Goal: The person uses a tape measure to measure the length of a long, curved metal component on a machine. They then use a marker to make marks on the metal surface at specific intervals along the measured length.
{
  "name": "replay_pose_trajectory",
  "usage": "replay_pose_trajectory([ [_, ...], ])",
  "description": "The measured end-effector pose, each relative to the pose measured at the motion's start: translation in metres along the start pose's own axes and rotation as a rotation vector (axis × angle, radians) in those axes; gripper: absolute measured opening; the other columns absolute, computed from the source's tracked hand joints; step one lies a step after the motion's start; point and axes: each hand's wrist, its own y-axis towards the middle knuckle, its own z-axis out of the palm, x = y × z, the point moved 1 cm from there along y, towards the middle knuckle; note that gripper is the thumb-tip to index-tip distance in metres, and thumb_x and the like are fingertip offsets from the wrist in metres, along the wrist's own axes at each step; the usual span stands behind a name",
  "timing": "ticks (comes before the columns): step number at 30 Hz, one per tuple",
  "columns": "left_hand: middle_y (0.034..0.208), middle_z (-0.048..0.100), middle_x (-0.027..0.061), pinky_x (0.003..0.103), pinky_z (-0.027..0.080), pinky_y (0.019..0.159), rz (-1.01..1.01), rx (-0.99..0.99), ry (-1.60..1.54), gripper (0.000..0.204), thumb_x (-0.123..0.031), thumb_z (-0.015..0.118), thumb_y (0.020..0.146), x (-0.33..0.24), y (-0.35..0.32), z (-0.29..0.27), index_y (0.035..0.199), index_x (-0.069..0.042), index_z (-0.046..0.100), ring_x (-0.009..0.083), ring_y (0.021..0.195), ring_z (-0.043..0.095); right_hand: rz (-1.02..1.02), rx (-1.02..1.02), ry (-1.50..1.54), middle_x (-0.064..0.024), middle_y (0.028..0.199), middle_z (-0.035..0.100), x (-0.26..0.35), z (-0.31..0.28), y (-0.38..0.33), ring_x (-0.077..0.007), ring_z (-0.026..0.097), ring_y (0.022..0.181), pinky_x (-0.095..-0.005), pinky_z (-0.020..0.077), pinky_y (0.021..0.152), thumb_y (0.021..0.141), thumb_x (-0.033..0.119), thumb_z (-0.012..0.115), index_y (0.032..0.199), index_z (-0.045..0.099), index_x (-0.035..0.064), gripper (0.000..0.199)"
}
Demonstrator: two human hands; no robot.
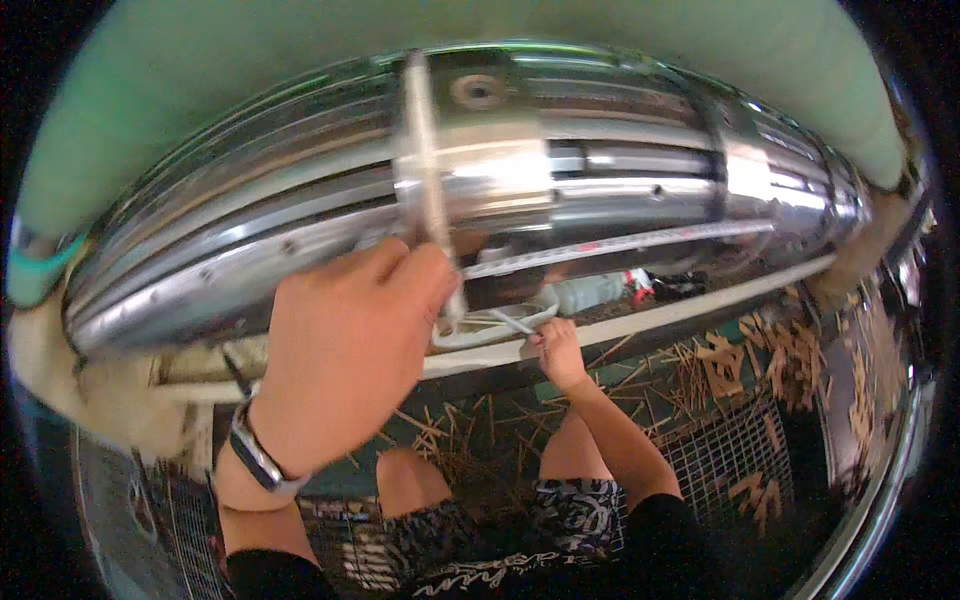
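A large shiny metal roller (pixel 620 120) with slots and bolt holes lies across the view. Around its middle runs a pale, cord-like band (pixel 428 150), blurred. My left hand (pixel 350 320), with a watch on the wrist, is closed on this band at the roller's near side; the fingertips are partly hidden. Lower and to the right, my right hand (pixel 560 352) pinches a thin white strip (pixel 512 321) that points toward the band. Whether strip and band are one piece I cannot tell. A white measuring tape (pixel 650 238) with red marks stretches along the roller.
Beneath the roller lies a clear bottle (pixel 590 292) with a red and white top. A pale ledge (pixel 690 312) runs along the near side. Thin brown strips (pixel 795 350) litter the floor and a wire grid (pixel 720 450). A thick green cylinder (pixel 500 22) spans the far side.
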Motion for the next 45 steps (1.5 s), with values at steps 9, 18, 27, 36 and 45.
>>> replay_pose_trajectory([
  [9, 0.077, 0.049, 0.0145, 0.041, 0.041, 0.059, 0.108, -0.008, -0.147, 0.015, -0.014, 0.055, 0.082, 0.067, -0.006, -0.005, 0.077, -0.001, 0.050, 0.0350, 0.070, 0.051, 0.157, 0.066, -0.025, -0.0171, 0.080, 0.049, 0.003, 0.000, 0.008, -0.0362, 0.047, 0.077, -0.0435, 0.0365, 0.070, 0.086, 0.014, 0.053, 0.079, 0.049, -0.0012, 0.017],
  [18, 0.075, 0.049, 0.0146, 0.039, 0.040, 0.062, 0.130, 0.117, -0.188, 0.021, -0.019, 0.055, 0.083, 0.077, 0.005, 0.003, 0.075, 0.000, 0.054, 0.0328, 0.070, 0.051, 0.192, 0.130, -0.044, -0.0181, 0.082, 0.051, 0.000, -0.005, 0.004, -0.0364, 0.048, 0.081, -0.0437, 0.0378, 0.073, 0.087, 0.017, 0.051, 0.082, 0.050, -0.0015, 0.019],
  [27, 0.075, 0.049, 0.0144, 0.037, 0.040, 0.061, 0.158, 0.168, -0.190, 0.020, -0.018, 0.055, 0.082, 0.078, 0.009, -0.002, 0.074, 0.000, 0.055, 0.0304, 0.070, 0.051, 0.214, 0.179, -0.006, -0.0183, 0.085, 0.052, -0.002, -0.006, 0.004, -0.0371, 0.048, 0.083, -0.0444, 0.0381, 0.075, 0.087, 0.016, 0.051, 0.084, 0.051, -0.0017, 0.018],
  [36, 0.074, 0.048, 0.0140, 0.036, 0.040, 0.061, 0.163, 0.182, -0.207, 0.021, -0.018, 0.056, 0.081, 0.077, 0.009, -0.003, 0.073, 0.001, 0.054, 0.0292, 0.070, 0.051, 0.238, 0.198, 0.065, -0.0182, 0.089, 0.053, 0.000, -0.013, 0.003, -0.0377, 0.048, 0.084, -0.0443, 0.0382, 0.076, 0.087, 0.015, 0.051, 0.088, 0.052, -0.0013, 0.017],
  [45, 0.073, 0.048, 0.0140, 0.037, 0.039, 0.061, 0.156, 0.218, -0.205, 0.021, -0.018, 0.055, 0.081, 0.077, 0.011, -0.004, 0.072, 0.001, 0.054, 0.0297, 0.069, 0.050, 0.165, 0.170, 0.229, -0.0178, 0.091, 0.054, 0.009, -0.035, 0.003, -0.0365, 0.051, 0.091, -0.0433, 0.0414, 0.078, 0.084, 0.010, 0.054, 0.092, 0.052, -0.0005, 0.013],
])
